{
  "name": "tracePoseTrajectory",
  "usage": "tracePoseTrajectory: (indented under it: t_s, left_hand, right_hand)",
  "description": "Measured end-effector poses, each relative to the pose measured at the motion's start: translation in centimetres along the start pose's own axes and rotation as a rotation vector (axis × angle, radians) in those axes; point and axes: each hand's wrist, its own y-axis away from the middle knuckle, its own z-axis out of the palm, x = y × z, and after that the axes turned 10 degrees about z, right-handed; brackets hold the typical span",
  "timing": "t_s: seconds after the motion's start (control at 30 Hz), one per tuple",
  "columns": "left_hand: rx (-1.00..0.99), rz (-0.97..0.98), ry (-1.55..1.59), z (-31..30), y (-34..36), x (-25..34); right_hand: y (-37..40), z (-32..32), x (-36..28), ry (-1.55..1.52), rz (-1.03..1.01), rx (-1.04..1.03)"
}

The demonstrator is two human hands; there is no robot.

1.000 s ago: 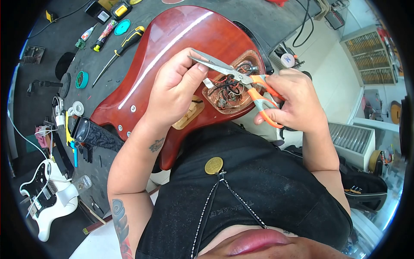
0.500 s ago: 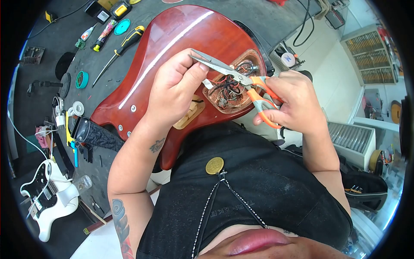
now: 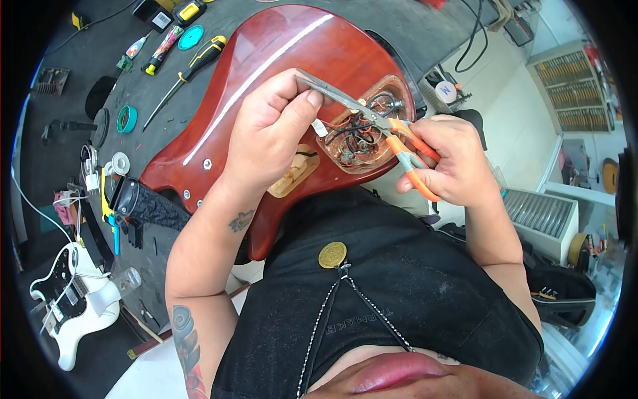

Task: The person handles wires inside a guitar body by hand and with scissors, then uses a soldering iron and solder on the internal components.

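Observation:
My right hand (image 3: 455, 159) grips scissors (image 3: 413, 141) by their orange and grey handles. The blades point left and lie together, their tips at the fingers of my left hand (image 3: 272, 130). Those fingers are pinched closed; what they hold is too small or hidden to name. Beneath both hands lies a glossy red-brown guitar body (image 3: 256, 70), back side up. Its open control cavity (image 3: 392, 156) shows tangled black and red wires (image 3: 359, 136). A small white strip (image 3: 320, 128) hangs beside the left thumb. A second opening (image 3: 296, 174) is partly behind my left wrist.
Left of the guitar, the dark bench (image 3: 149, 166) carries a yellow-black screwdriver (image 3: 196, 63), a teal tape ring (image 3: 126, 119) and a teal lid (image 3: 191, 37). A black padded support (image 3: 149, 206) sits under the neck side. A white guitar body (image 3: 90, 309) lies lower left.
The scissor blades were slightly apart and have closed, with the handles drawn closer together. My left hand keeps its pinch nearly in place.

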Motion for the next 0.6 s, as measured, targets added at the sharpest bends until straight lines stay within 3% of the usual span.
tracePoseTrajectory:
  t_s: [0.2,0.27,0.33,0.47,0.57,0.6]
  left_hand:
    - [0.032,-0.007,-0.007,0.0,0.0,-0.1]
    - [0.021,-0.004,-0.006,-0.5,0.1,-0.2]
    - [0.012,-0.001,-0.005,-0.7,0.2,-0.3]
    - [0.030,-0.032,0.037,-0.4,0.1,-0.2]
    - [0.053,-0.029,0.036,-0.1,0.1,-0.2]
    - [0.062,-0.024,0.036,0.0,0.1,-0.2]
  right_hand:
    - [0.2,0.0,-0.1,-0.158,0.052,-0.032]
    - [0.9,-0.3,0.8,-0.881,0.341,0.069]
    - [1.0,-2.0,2.2,-0.786,0.256,0.275]
    - [1.5,-4.9,2.5,-0.660,0.276,0.252]
    - [1.2,-4.3,1.1,-0.248,0.246,0.043]
    - [0.6,-3.3,0.0,-0.172,0.142,0.082]
